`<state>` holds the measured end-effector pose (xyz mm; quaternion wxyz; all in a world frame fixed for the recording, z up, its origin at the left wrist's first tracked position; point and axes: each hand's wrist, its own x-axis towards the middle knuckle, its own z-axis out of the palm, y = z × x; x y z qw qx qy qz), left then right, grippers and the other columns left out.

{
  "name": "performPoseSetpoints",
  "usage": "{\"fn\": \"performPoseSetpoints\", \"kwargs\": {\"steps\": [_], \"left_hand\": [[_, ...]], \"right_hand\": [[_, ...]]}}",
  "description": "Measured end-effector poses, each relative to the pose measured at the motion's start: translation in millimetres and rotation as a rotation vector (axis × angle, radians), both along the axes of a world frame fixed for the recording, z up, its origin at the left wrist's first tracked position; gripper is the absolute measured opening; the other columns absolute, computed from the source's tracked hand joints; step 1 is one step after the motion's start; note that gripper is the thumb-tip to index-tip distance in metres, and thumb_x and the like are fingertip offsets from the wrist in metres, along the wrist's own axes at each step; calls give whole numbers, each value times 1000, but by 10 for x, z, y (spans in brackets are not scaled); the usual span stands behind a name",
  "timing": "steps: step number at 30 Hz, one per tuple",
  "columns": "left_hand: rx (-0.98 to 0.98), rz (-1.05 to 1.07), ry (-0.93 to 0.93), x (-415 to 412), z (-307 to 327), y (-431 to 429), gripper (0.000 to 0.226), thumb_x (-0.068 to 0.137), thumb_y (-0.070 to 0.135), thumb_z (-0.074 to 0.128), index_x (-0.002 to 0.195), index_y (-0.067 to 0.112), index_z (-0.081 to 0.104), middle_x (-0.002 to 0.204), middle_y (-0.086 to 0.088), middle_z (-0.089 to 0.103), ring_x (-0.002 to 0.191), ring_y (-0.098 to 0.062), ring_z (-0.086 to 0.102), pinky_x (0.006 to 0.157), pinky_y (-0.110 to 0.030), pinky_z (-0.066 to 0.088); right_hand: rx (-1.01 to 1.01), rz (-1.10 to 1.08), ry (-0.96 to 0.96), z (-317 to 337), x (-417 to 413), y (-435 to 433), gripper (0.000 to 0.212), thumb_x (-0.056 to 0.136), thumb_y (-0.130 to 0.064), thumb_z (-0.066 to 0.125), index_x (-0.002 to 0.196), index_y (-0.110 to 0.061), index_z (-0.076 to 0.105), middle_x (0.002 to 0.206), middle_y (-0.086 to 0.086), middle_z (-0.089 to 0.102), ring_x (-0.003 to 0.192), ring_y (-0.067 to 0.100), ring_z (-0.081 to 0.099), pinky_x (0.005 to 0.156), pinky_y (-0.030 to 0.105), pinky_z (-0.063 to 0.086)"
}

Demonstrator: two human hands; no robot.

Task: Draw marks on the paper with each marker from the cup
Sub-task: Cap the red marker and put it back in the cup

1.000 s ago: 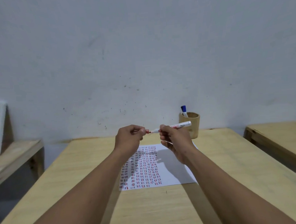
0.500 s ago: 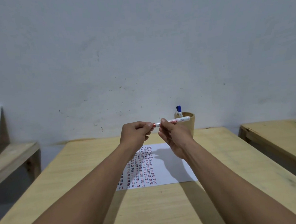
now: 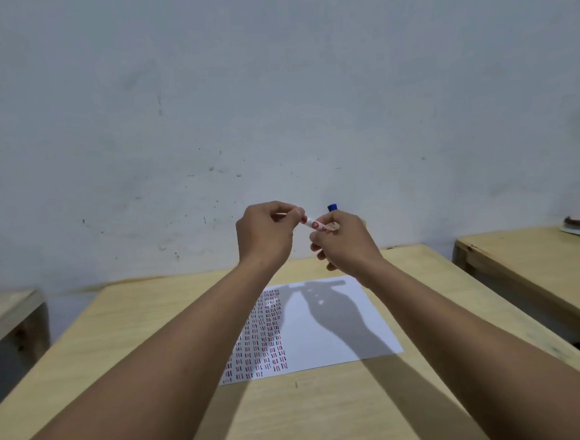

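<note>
Raised now, both hands (image 3: 303,234) grip the marker (image 3: 317,223) – over paper (image 3: 337,333), wooden table (image 3: 152,332), grey wall (image 3: 272,83).

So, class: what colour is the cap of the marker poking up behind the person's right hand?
Blue. The marker cap shows only in the head view, just above the right hand.

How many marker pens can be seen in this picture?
2. A white marker with red print is held between the left hand and right hand. A blue-capped marker shows behind the right hand; more may be hidden.
</note>
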<state>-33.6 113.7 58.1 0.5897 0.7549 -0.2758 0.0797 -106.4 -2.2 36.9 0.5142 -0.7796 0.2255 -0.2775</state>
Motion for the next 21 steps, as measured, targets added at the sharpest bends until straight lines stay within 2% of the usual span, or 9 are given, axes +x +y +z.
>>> {"fn": "performPoseSetpoints", "kwargs": {"steps": [2, 4, 7, 9, 11, 13, 17, 19, 21], "left_hand": [[24, -22, -28, 11, 14, -116, 18, 91, 34, 66, 82, 26, 80, 71, 14, 73, 69, -10, 65, 63, -18, 45], [21, -14, -32, 30, 3, -230, 29, 96, 37, 57, 82, 24, 78, 70, 12, 69, 69, -13, 62, 65, -22, 46], [30, 12, -7, 118, -102, -395, 28, 101, 33, 47, 93, 21, 72, 90, 3, 70, 95, -25, 66, 82, -34, 48], [99, 12, 13, 183, -247, -499, 29, 100, 30, 51, 119, 19, 70, 112, 0, 72, 106, -20, 64, 88, -27, 44], [176, -11, 30, 248, -420, -615, 39, 96, 31, 59, 133, 18, 62, 124, -2, 68, 108, -19, 64, 92, -27, 46], [231, -42, 49, 293, -571, -752, 50, 92, 33, 67, 139, 18, 56, 130, -4, 64, 113, -19, 63, 97, -33, 50], [300, -117, 110, 366, -754, -1020, 75, 84, 35, 77, 149, 16, 42, 143, -8, 55, 130, -23, 53, 105, -36, 46], [324, -136, 129, 393, -789, -1147, 83, 81, 36, 79, 151, 14, 38, 145, -9, 53, 131, -25, 52, 104, -36, 46], [341, -147, 127, 415, -803, -1265, 81, 81, 35, 80, 148, 12, 41, 140, -8, 56, 122, -24, 56, 93, -32, 47]], "right_hand": [[-85, -31, 1, 9, 18, -145, 10, 94, -16, 60, 103, -13, 64, 78, 7, 73, 55, 14, 60, 45, 20, 44], [-190, -73, 6, 13, 38, -299, 11, 94, -22, 63, 102, -16, 69, 79, 5, 74, 60, 11, 64, 45, 13, 41], [-192, -106, -23, 36, 82, -531, 20, 94, -33, 66, 107, -21, 75, 83, 5, 75, 63, 17, 62, 56, 25, 44], [-171, -134, -61, 72, 125, -667, 26, 94, -34, 66, 113, -19, 75, 74, 1, 71, 61, 16, 59, 59, 27, 42], [-174, -163, -90, 123, 174, -795, 30, 96, -33, 64, 118, -14, 73, 76, -1, 67, 69, 15, 61, 64, 27, 43], [-203, -186, -102, 172, 220, -905, 32, 100, -31, 60, 121, -11, 71, 85, -2, 66, 77, 14, 61, 66, 26, 43], [-281, -239, -97, 227, 308, -1087, 28, 103, -25, 56, 122, -9, 67, 100, -1, 65, 85, 14, 58, 60, 18, 38], [-315, -262, -90, 229, 358, -1164, 24, 103, -22, 55, 122, -10, 65, 106, 1, 66, 86, 15, 57, 56, 14, 34], [-344, -275, -57, 206, 425, -1231, 22, 103, -20, 56, 121, -11, 63, 107, 2, 66, 85, 16, 58, 55, 15, 35]]}}
